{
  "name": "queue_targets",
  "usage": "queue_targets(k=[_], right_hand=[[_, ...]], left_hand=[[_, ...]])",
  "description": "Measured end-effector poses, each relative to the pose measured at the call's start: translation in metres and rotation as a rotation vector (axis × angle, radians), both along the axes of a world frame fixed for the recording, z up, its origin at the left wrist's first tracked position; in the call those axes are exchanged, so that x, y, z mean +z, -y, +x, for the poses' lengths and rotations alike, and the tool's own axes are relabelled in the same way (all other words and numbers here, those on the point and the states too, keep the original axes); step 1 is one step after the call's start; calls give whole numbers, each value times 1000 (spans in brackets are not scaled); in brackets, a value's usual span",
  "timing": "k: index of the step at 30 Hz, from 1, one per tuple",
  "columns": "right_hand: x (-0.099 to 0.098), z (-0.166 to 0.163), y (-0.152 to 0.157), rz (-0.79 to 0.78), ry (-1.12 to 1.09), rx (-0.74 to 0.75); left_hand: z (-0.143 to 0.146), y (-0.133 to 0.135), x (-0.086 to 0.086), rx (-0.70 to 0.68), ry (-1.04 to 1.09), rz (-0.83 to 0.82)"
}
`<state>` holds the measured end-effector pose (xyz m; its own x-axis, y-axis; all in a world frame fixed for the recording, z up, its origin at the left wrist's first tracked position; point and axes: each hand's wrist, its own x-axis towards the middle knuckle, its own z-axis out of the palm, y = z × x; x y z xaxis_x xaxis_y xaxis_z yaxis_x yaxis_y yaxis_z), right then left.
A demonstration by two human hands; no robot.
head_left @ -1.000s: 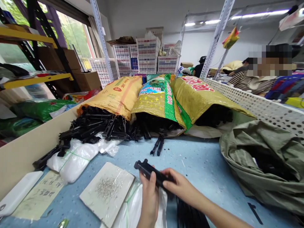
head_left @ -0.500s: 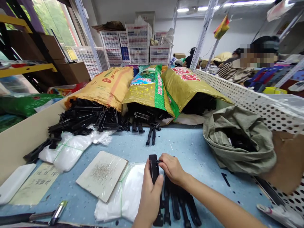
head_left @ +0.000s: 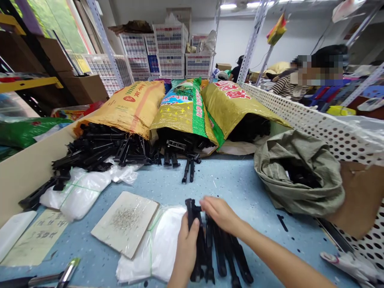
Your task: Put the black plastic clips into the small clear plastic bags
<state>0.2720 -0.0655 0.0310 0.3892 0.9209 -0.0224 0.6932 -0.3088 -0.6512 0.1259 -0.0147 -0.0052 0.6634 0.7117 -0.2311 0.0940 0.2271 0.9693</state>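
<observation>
My left hand (head_left: pixel 186 248) is wrapped round a long black plastic part (head_left: pixel 191 212), its thumb lying along the near side. My right hand (head_left: pixel 222 214) is closed at the far end of this part, with its fingertips pinched against a short black piece sticking out sideways there. What lies inside the right fingers is mostly hidden. Under and beside the right hand, several similar long black parts (head_left: pixel 232 256) lie side by side on the blue tabletop (head_left: pixel 270 256). A bundle of white plastic bags (head_left: pixel 163 248) is left of my left hand.
Sacks (head_left: pixel 120 106) spill black parts (head_left: pixel 90 150) at the back. A grey-green cloth bag (head_left: pixel 270 180) stands right, beside a perforated white panel (head_left: pixel 318 136). A square board (head_left: pixel 124 224), a handled tool (head_left: pixel 67 274) and a handwritten note (head_left: pixel 33 244) lie left. Another person (head_left: pixel 291 86) is beyond the panel.
The black plastic part in my left hand has turned from its broad face to a narrower side. My right fingers remain at its far end. The whole view has shifted slightly.
</observation>
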Motion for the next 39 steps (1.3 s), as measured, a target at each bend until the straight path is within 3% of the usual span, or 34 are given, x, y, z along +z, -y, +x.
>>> queue_targets(k=[1, 4, 6, 8, 11, 15, 17, 19, 22, 26, 29, 35, 39], right_hand=[[4, 12, -21, -64, -7, -138], [8, 44, -84, -116, 12, -313], [4, 57, -112, -150, -8, -351], [0, 63, -123, -176, -52, -346], [-2, 51, -98, -153, -128, -276], [1, 4, -17, -27, -188, -134], [3, -16, 20, 119, -124, 20], [6, -21, 41, 245, 67, 7], [10, -7, 47, 391, 417, 1], [13, 15, 35, 416, 606, 354], [13, 16, 28, 393, 515, 391], [11, -19, 41, 137, -169, 96], [5, -57, 65, 137, 21, 223]], left_hand=[[0, 5, -10, -24, -30, 8], [2, 22, -38, -10, -86, 83], [3, 28, -48, 2, -85, 126], [2, 24, -46, -19, -67, 134], [1, 3, -23, 23, 25, 29], [7, -17, 15, 131, 244, -348], [9, -14, 29, 111, 285, -386], [7, -3, 39, 65, 247, -327], [-1, 15, 51, -52, 230, -358], [-11, 24, 61, -124, 311, -440], [-13, 20, 61, -121, 320, -428], [-9, -3, 55, 1, 267, -442], [-5, -11, 54, 63, 220, -338]])
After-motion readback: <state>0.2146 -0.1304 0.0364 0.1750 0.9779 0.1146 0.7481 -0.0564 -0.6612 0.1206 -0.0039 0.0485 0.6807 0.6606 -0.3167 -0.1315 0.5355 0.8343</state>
